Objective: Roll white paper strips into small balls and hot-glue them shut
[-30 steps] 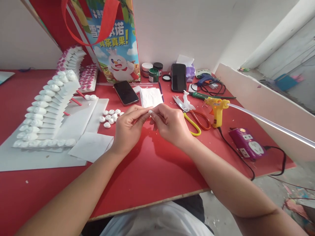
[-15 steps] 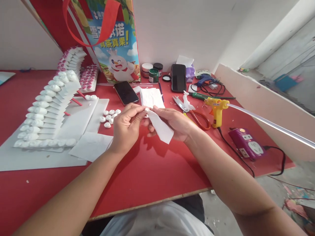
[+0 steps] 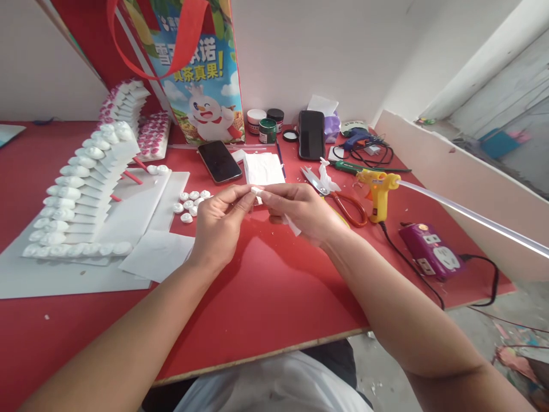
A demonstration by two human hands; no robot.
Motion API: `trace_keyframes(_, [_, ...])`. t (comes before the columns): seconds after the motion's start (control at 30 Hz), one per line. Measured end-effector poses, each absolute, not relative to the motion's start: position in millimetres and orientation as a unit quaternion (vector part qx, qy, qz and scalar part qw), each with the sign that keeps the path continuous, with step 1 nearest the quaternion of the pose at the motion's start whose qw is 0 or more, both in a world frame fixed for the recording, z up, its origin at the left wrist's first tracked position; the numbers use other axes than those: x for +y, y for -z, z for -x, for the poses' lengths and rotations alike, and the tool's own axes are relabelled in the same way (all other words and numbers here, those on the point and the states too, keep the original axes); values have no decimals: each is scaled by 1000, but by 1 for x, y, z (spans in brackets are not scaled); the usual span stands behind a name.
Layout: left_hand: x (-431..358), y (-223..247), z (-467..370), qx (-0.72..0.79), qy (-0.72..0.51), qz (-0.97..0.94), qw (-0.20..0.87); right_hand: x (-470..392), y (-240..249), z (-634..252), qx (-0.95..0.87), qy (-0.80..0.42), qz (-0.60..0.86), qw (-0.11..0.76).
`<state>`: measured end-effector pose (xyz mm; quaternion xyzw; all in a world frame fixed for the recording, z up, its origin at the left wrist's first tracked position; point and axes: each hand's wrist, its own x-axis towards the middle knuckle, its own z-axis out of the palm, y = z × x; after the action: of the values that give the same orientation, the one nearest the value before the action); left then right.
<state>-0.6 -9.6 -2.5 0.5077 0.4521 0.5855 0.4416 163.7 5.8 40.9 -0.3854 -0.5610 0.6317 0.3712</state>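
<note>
Between both hands is a strip of white tissue paper (image 3: 257, 190), its end bunched into a small roll. My left hand (image 3: 223, 220) pinches that rolled end between thumb and fingertips. My right hand (image 3: 300, 212) is closed on the strip close by, and a loose tail of the paper shows below its fingers. Just behind the hands lies a stack of white tissue sheets (image 3: 263, 169). Several small white paper rosettes (image 3: 187, 218) sit on the table left of my left hand.
At left, a white stepped piece edged with rosettes (image 3: 68, 194) stands on white boards. Orange-handled scissors (image 3: 349, 209), a yellow glue gun (image 3: 380, 197) and a purple power socket (image 3: 431, 252) are at right. Phone (image 3: 220, 161), paint jars (image 3: 267, 131) and printed bag (image 3: 206, 86) stand behind.
The strip's broad flap, which lay spread over my right palm, is now mostly gathered under the right fingers. My right fingers have curled in, and the fingertips of both hands meet at the roll.
</note>
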Motion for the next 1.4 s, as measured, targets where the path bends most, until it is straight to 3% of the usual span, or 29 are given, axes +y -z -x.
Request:
trace_keyframes(0.13, [-13, 4, -4, 470, -590, -492, 435, -1, -40, -158, -657, -401, 495, 404])
trace_keyframes(0.2, [-17, -1, -6, 477, -591, -514, 399, -4, -39, -154, -658, -350, 522, 414])
trace_keyframes(0.43, [-20, -12, -4, 469, -587, -646, 134, -16, -41, -146, -645, -378, 491, 446])
trace_keyframes(0.57, [-14, -8, 0, 455, -578, -675, 48, -19, -42, -146, -648, -386, 465, 463])
trace_keyframes(0.7, [-15, -11, 3, 434, -571, -694, 58, -17, -41, -149, -658, -362, 475, 459])
trace_keyframes(0.93, [-10, -13, 13, 398, -552, -679, 276, -9, -40, -159, -709, -337, 439, 437])
trace_keyframes(1.03, [-6, -10, 15, 397, -552, -694, 238, -7, -37, -158, -710, -344, 434, 436])
trace_keyframes(1.23, [-7, -4, 8, 370, -570, -731, 58, -5, -32, -153, -673, -378, 451, 447])
trace_keyframes(1.4, [-8, -2, 4, 387, -557, -728, 99, -2, -30, -155, -685, -357, 454, 445])
